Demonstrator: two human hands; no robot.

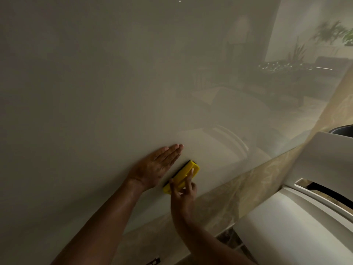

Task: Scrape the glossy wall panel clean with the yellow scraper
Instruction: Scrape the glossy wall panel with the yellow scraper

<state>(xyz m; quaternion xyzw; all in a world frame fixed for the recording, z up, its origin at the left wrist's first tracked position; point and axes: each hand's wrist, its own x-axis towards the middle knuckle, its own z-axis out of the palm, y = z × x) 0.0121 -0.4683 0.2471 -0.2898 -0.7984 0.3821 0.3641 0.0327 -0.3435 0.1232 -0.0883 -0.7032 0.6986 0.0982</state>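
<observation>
The panel (95, 83) fills the left and the middle. It is pale and shiny, and you can see a dim room mirrored in its right part. I can't see any dirt on it from here.

The left hand (156, 165) lies flat on the panel, low down. Its fingers are straight and close together, and they point up and to the right. It holds nothing. It just presses on the panel.

Just to the right of it is the scraper (182, 175). It is yellow with a dark strip along the side that meets the panel. The scraper is long, and its long side runs from low left to high right, the same way the left fingers point. There is a thin gap between the scraper and the left hand.

The right hand (184, 194) comes from below and holds the scraper. Its fingers are curled over the yellow back and its thumb is on the near end. So the right hand is the one that will do the scraping, I think. The dark edge faces up and left, toward the left hand, so that hand may have to get out of the way.

Further right, a tan stone strip (248, 184) runs under the panel. A white thing (286, 226) sits at the far right.
</observation>
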